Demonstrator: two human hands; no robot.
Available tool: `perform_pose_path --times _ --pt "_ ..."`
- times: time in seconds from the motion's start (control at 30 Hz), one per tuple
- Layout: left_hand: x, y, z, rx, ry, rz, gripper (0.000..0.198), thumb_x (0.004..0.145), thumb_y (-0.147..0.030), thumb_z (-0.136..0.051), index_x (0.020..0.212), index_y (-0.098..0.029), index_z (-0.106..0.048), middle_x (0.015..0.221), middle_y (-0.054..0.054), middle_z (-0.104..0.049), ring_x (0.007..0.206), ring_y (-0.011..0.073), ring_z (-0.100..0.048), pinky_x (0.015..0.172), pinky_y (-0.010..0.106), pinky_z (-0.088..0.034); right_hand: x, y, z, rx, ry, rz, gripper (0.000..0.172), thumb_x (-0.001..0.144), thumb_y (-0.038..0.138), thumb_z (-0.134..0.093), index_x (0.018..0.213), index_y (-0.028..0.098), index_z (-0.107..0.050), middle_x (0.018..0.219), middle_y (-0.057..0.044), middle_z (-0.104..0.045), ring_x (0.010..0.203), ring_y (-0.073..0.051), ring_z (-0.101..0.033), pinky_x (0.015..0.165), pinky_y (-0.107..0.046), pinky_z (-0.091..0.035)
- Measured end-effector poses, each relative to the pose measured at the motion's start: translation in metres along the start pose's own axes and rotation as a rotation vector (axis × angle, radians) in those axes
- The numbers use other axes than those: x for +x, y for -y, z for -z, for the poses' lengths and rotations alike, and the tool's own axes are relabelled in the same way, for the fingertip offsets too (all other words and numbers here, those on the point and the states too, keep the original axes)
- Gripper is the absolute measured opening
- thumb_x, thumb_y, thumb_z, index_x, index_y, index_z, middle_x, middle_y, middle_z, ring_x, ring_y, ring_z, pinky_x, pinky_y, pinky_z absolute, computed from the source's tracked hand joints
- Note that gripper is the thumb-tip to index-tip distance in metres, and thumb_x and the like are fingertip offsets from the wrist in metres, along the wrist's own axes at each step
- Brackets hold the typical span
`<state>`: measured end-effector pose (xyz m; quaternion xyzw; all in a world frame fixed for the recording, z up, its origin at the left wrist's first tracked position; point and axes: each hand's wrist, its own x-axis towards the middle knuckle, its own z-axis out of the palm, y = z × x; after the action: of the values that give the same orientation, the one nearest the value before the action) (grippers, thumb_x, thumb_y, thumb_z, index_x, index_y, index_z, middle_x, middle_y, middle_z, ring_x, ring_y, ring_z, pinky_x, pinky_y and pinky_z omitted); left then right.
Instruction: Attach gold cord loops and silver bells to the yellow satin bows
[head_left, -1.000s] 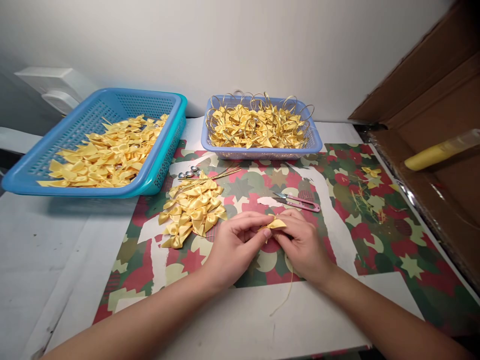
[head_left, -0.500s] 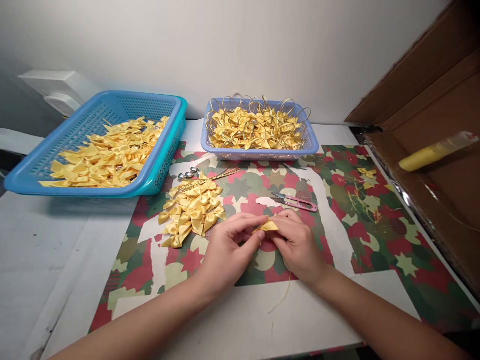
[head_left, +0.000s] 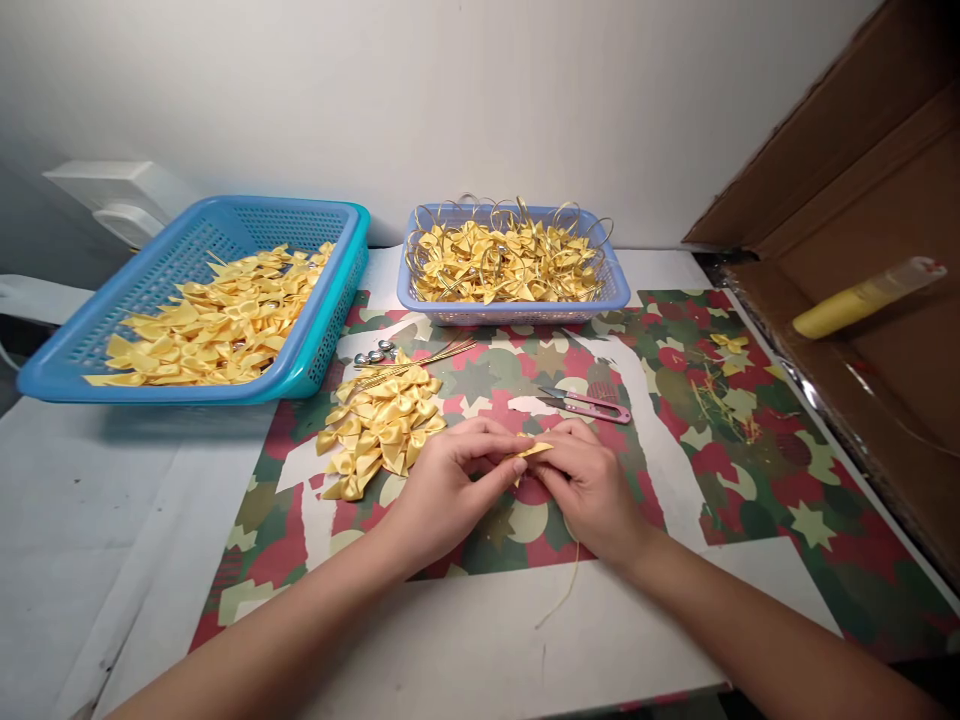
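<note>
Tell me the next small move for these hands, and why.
Probably the right hand should draw the thread snug: it hangs slack below that hand, while the left hand pinches a yellow ribbon piece between thumb and fingers.

The patterned sheet point(head_left: 484, 378) on the white tabletop point(head_left: 150, 520) carries yellow bows point(head_left: 386, 420), pink snips point(head_left: 600, 408), silvery beads point(head_left: 375, 355) and thread scraps point(head_left: 721, 398).

Brown cardboard point(head_left: 847, 170) beside white wall point(head_left: 480, 100)
</note>
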<state>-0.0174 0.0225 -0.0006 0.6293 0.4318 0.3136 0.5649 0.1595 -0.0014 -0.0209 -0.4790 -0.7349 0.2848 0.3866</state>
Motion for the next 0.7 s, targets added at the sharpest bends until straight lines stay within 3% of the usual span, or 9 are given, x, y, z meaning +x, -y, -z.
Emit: perform_pose_path --times 0.33,0.7 --pt "0.0019 0.007 -0.001 0.113 -0.023 -0.051 0.017 0.086 -0.022 -0.064 0.097 -0.023 -0.078 0.081 0.004 -0.065 0.077 0.0173 -0.06 0.069 0.027 -0.047 0.0003 -0.0004 -0.0008 -0.007 0.012 -0.025 0.024 0.091 0.008 -0.053 0.081 0.022 -0.07 0.081 -0.004 -0.073 0.077 -0.02 -0.053 0.067 -0.033 -0.048" --pt "0.0014 0.0078 -0.0014 0.152 -0.029 -0.057 0.013 0.087 -0.024 -0.064 0.086 -0.019 -0.076 0.079 0.005 -0.066 0.075 0.0169 -0.06 0.068 0.026 -0.046 0.0002 -0.0039 -0.0019 -0.049 0.001 -0.021 0.025 0.089 0.006 -0.054 0.078 0.022 -0.07 0.077 -0.003 -0.061 0.078 -0.019 -0.054 0.067 -0.03 -0.045"
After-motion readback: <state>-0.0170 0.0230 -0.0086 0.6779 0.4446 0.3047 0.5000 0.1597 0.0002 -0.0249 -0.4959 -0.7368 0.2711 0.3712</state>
